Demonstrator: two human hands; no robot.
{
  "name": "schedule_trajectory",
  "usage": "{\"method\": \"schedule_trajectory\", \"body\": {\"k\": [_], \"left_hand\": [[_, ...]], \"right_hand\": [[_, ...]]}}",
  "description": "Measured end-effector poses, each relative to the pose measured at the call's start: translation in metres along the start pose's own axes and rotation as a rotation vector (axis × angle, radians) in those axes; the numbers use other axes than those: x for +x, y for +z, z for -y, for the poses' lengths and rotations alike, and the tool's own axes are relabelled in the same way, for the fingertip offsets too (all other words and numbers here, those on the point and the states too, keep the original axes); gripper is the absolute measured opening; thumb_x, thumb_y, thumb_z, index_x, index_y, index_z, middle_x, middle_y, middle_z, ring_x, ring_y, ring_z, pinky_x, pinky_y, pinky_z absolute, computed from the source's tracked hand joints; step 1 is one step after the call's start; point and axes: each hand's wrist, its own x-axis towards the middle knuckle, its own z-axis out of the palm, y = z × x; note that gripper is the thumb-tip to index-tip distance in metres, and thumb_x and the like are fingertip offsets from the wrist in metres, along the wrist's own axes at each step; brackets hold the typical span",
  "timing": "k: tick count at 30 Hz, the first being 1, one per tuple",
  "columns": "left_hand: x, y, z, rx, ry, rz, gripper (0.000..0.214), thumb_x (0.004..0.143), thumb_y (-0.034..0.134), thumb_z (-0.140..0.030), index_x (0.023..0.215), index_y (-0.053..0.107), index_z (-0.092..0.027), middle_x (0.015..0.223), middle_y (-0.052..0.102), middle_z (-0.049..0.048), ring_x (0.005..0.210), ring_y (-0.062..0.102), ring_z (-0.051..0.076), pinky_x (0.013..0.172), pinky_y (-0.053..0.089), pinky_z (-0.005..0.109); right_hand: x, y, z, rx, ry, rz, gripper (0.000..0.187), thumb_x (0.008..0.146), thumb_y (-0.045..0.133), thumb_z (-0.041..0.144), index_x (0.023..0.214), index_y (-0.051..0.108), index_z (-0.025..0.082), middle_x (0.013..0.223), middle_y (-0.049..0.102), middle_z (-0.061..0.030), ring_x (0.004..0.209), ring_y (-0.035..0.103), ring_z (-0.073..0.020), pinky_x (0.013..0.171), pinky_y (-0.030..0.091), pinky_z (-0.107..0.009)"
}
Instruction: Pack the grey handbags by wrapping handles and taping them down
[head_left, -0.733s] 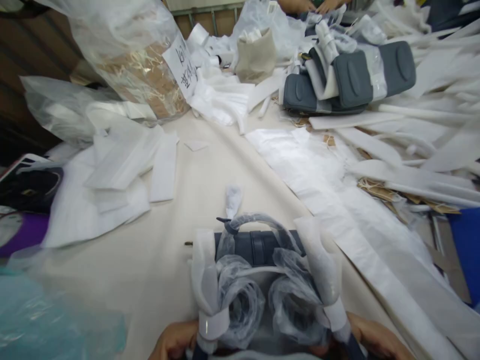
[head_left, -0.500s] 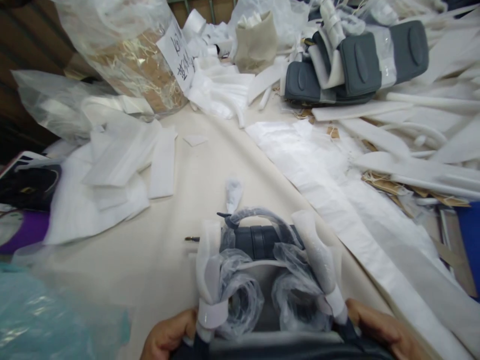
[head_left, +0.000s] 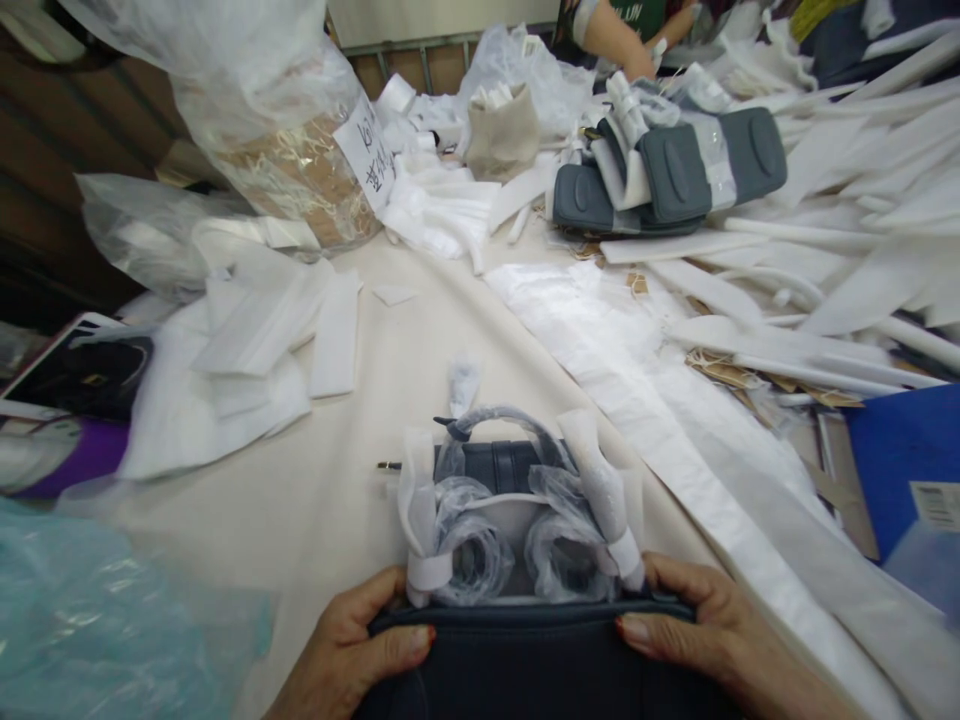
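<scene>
A dark navy handbag is at the bottom middle, its near panel facing me. My left hand grips its left upper edge, thumb on the front and fingers behind. At the right upper edge, my right hand holds it the same way. Behind that edge are two coils of clear plastic wrap and a plastic-wrapped carry handle. White foam sleeves cover the straps on both sides. A small white packet lies just beyond the handle.
Grey-blue bags lie at the back right among white foam strips. White sheets run diagonally on the right, near a blue folder. On the left are foam sheets and teal plastic. Another person's arm shows at the back.
Both thumbs now show on the near side of the handbag, and more of its front panel is visible. The view has shifted, bringing another person's arm and more of the blue folder into sight.
</scene>
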Motion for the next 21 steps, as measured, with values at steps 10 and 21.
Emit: {"method": "schedule_trajectory", "body": {"k": [10, 21], "left_hand": [[0.007, -0.012, 0.007, 0.242, 0.127, 0.04, 0.039, 0.057, 0.072, -0.044, 0.081, 0.059, -0.016, 0.068, 0.064, 0.001, 0.068, 0.062, 0.022, 0.063, 0.046, 0.028], [0.009, 0.065, -0.008, 1.585, 1.251, -0.565, 0.04, 0.081, 0.052, -0.017, 0.12, 0.051, -0.01, 0.123, 0.055, 0.0178, 0.12, 0.045, 0.032, 0.101, 0.034, 0.052]], "right_hand": [[0.001, 0.012, 0.008, -0.109, -0.088, 0.009, 0.037, 0.052, 0.077, 0.045, 0.072, 0.067, 0.016, 0.062, 0.062, -0.0009, 0.067, 0.061, -0.021, 0.065, 0.047, -0.03], [-0.003, 0.017, 0.005, -0.244, -0.238, -0.049, 0.034, 0.053, 0.073, 0.044, 0.073, 0.067, 0.016, 0.062, 0.064, -0.0013, 0.067, 0.063, -0.0222, 0.063, 0.047, -0.029]]}}
